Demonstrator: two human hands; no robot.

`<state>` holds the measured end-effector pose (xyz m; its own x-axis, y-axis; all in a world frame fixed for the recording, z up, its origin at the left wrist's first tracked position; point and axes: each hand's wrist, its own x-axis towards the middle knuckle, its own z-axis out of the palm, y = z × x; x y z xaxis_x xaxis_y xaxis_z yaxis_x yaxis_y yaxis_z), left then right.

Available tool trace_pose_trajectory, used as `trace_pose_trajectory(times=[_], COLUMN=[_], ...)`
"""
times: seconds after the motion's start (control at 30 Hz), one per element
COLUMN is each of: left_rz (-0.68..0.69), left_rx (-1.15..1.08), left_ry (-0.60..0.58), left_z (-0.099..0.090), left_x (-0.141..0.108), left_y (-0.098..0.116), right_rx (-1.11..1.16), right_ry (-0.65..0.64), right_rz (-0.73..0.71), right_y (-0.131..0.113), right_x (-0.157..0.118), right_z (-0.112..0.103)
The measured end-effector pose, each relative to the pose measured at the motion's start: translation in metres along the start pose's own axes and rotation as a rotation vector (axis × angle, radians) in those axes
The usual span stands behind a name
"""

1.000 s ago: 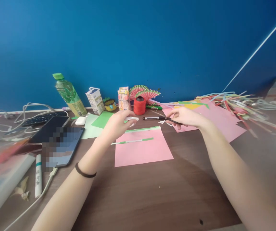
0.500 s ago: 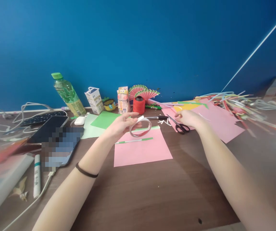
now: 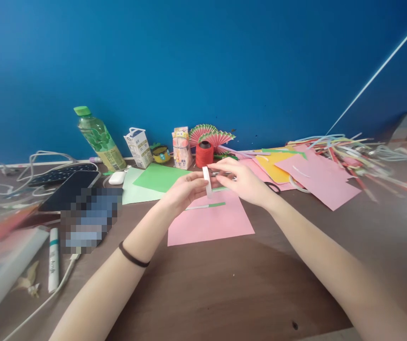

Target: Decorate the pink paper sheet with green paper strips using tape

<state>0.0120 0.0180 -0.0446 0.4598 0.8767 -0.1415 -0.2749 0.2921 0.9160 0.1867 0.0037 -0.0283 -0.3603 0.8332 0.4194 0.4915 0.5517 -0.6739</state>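
A roll of white tape [image 3: 207,181] is turned edge-on above the pink sheet. My left hand [image 3: 188,188] grips it between thumb and fingers. From the other side my right hand [image 3: 241,180] comes up close, thumb and fingers apart, its index fingertip at the roll's top edge. Below lies the pink paper [image 3: 210,225] with a narrow green-and-white strip [image 3: 217,204] across it. The black-handled scissors [image 3: 273,188] are mostly hidden behind my right hand.
Along the blue wall stand a green bottle [image 3: 100,139], a small carton [image 3: 138,148] and a red thread spool [image 3: 204,154]. Green paper [image 3: 157,177] lies left, loose pink sheets [image 3: 326,177] right. Phones [image 3: 70,189] and a marker [image 3: 53,260] are at the left.
My right hand has left the scissors and moved left to the tape roll. My left hand has turned the roll from face-on to edge-on.
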Motion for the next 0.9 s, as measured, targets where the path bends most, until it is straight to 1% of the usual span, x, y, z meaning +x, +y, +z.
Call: trace_pose_trajectory(times=[0.17,0.33,0.53,0.6,0.7,0.9], left_rz=[-0.013,-0.020,-0.028,-0.023,-0.019,-0.029], left_rx=[0.058,0.062,0.084,0.063,0.024,0.016], left_ry=[0.050,0.076,0.164,0.205,0.235,0.225], left_z=[0.003,0.004,0.003,0.003,0.004,0.004], left_x=[0.000,0.001,0.002,0.002,0.003,0.004], left_y=[-0.002,-0.003,-0.005,-0.004,-0.004,-0.002], right_rx=[0.031,0.075,-0.025,-0.065,-0.114,-0.096], right_ry=[0.006,0.052,0.088,0.074,0.040,0.012], right_rz=[-0.025,0.010,-0.027,-0.040,-0.061,-0.060], right_y=[-0.002,-0.001,-0.005,-0.008,-0.009,-0.008], right_x=[-0.002,-0.001,-0.003,-0.003,-0.005,-0.006], right_z=[0.005,0.006,0.013,0.014,0.015,0.014])
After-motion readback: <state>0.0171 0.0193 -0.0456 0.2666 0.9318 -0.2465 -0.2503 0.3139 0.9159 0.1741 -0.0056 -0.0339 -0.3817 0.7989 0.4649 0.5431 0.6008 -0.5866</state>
